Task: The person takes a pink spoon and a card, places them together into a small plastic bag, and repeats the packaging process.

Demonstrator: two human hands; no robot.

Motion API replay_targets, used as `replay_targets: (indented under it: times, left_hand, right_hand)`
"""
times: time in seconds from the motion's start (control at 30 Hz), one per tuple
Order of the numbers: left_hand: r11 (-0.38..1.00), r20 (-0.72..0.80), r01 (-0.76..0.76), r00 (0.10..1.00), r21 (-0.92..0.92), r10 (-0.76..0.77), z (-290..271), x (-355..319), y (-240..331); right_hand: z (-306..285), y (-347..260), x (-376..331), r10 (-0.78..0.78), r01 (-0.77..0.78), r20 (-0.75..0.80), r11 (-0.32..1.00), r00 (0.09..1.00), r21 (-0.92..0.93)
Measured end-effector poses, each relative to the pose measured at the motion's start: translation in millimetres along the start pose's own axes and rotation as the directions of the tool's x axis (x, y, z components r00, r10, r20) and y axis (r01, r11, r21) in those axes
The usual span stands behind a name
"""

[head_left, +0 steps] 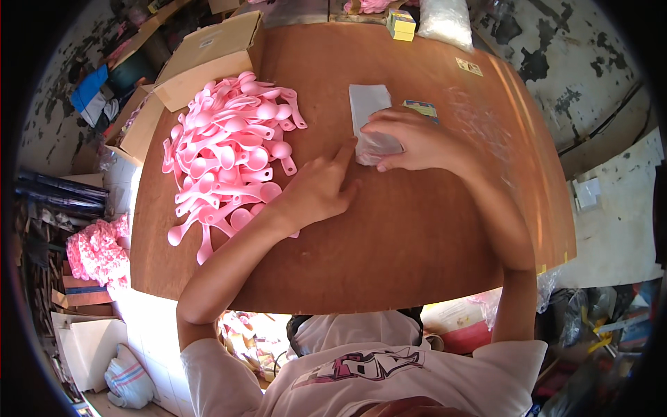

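Note:
A large heap of pink plastic scoops (pixel 233 149) lies on the left of the brown table. Just right of it my left hand (pixel 316 186) has its index finger stretched forward and its thumb apart, with nothing visible in it. That fingertip is at the left edge of a crumpled clear plastic bag (pixel 375 147). Fingers and thumb of my right hand (pixel 411 137) curve round the bag from the right. Beneath and beyond it a flat stack of whitish plastic sleeves (pixel 367 101) lies on the tabletop. What the bag contains, if anything, I cannot make out.
Behind the scoops stands a cardboard box (pixel 208 59). A small blue-yellow printed card (pixel 421 109) lies beyond my right hand. Thin clear plastic (pixel 479 121) is spread at the right. At the far edge are a yellow box (pixel 401 25) and a full clear bag (pixel 446 22).

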State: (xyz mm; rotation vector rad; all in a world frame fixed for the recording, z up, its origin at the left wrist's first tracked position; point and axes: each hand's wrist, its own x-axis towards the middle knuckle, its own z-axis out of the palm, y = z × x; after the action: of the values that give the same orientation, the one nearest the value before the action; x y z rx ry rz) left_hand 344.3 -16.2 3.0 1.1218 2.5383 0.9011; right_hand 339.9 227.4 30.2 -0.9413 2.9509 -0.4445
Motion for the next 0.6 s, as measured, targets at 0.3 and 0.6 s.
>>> replay_targets:
  times: [0.3, 0.6]
  left_hand:
    - [0.996, -0.057, -0.074, 0.995, 0.044, 0.077, 9.4, -1.6, -6.0]
    - [0.993, -0.078, -0.097, 0.992, 0.064, 0.102, 10.9, -4.6, -6.4]
  right_hand:
    - [12.4, 3.0, -8.2, -0.013, 0.019, -0.110, 0.999, 0.994, 0.050]
    - [15.7, -10.7, -20.1, -0.086, 0.077, -0.242, 0.996, 0.966, -0.050]
